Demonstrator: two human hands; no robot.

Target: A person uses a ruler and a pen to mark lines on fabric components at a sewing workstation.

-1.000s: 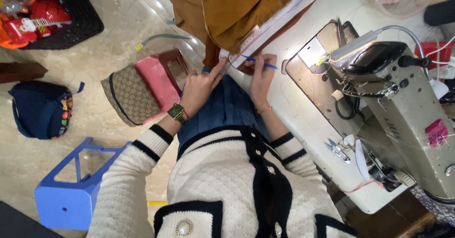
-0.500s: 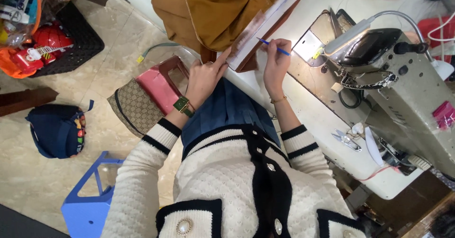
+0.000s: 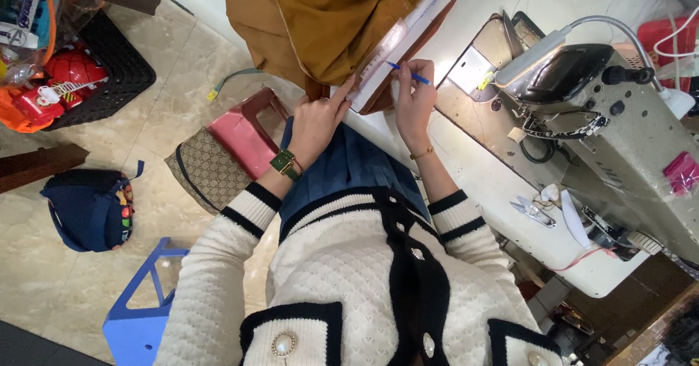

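The right hand point(image 3: 413, 100) pinches a blue pen point(image 3: 408, 73) in closed fingers, its tip on the clear ruler point(image 3: 397, 45); a second ago the pen sat lower along that edge, so the marked line seems to be advancing; the left hand point(image 3: 320, 122) presses the ruler flat with spread, open fingers on the mustard fabric point(image 3: 328, 16) at the bench point(image 3: 480, 184) edge; the sewing machine point(image 3: 619, 118) stands just beside.

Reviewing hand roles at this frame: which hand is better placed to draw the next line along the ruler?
Right, most likely. The right hand already holds the blue pen with its tip at the clear ruler, while the left hand presses the ruler onto the mustard fabric.
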